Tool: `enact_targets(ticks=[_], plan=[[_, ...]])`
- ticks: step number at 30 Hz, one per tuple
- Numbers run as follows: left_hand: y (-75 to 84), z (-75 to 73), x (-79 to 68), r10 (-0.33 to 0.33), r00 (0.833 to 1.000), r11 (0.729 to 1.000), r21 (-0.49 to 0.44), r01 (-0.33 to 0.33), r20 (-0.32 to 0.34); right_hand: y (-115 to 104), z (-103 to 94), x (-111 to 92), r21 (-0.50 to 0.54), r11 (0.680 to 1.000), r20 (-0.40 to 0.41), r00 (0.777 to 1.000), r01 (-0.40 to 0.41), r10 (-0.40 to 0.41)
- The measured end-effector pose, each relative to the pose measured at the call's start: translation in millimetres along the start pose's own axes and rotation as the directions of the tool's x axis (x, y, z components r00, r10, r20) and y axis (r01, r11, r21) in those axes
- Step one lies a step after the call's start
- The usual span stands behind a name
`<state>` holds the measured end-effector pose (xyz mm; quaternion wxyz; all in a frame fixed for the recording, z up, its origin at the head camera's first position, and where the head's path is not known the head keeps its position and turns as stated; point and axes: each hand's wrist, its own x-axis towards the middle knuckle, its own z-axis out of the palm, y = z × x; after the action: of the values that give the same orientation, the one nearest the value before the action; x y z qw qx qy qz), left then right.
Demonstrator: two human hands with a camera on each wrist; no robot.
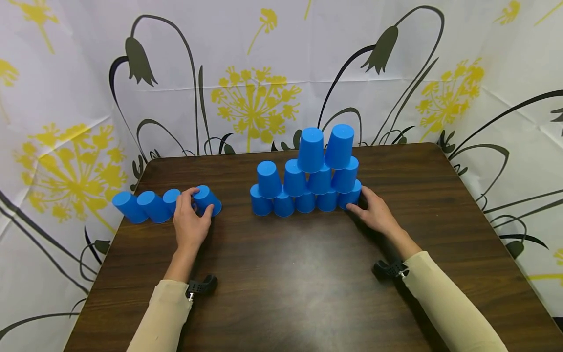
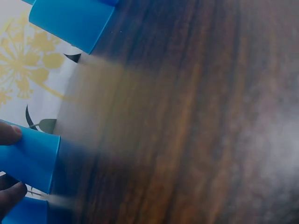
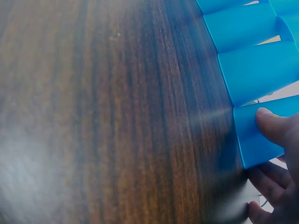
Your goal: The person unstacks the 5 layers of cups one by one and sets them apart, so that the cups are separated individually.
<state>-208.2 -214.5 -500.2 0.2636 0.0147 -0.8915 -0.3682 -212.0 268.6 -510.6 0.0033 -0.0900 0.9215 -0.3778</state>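
My left hand [image 1: 191, 222] grips an upside-down blue cup [image 1: 208, 199] between thumb and fingers, at the right end of a short row on the left of the table. In the left wrist view that held cup [image 2: 32, 161] shows at the left edge, with parts of the fingers on it. Several blue cups stand upside down in a stepped stack [image 1: 304, 201], with two cups [image 1: 311, 150] in its top row. My right hand [image 1: 379, 213] holds the bottom row's rightmost cup [image 1: 350, 196], thumb on its near side. The right wrist view shows this cup [image 3: 254, 140] touching or nearly touching its neighbour.
Three more upside-down blue cups [image 1: 151, 206] stand left of my left hand, the third partly hidden by it. The dark wooden table [image 1: 290, 283] extends toward me. Behind it hangs a white flowered cloth [image 1: 176, 112]. Dark straps [image 1: 203, 285] are on both wrists.
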Motion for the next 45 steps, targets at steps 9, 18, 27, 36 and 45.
enact_targets(ticks=[9,18,27,36,45], plan=[[-0.6,1.5,-1.2,-0.018,1.0,1.0,0.005,0.018,-0.008,-1.4,-0.8,0.4,0.006,1.0,0.002,1.0,0.002,-0.002],[-3.8,0.2,-4.1,0.003,0.999,1.0,0.006,-0.003,-0.034,-0.4,-0.4,1.3,-0.01,1.0,-0.001,1.0,-0.002,0.002],[8.5,-9.7,-2.0,0.087,0.989,0.996,-0.003,-0.088,-0.121,-1.5,-1.9,2.0,0.0,1.0,0.004,1.0,-0.002,0.002],[65.2,-20.4,14.0,0.251,0.945,0.957,-0.09,-0.275,-0.21,-3.2,-3.2,1.0,-0.006,1.0,0.009,1.0,-0.01,0.01],[155.5,8.2,15.3,0.393,0.915,0.816,-0.424,-0.392,-0.09,-1.4,-1.6,0.8,0.003,1.0,0.001,1.0,-0.001,0.001]])
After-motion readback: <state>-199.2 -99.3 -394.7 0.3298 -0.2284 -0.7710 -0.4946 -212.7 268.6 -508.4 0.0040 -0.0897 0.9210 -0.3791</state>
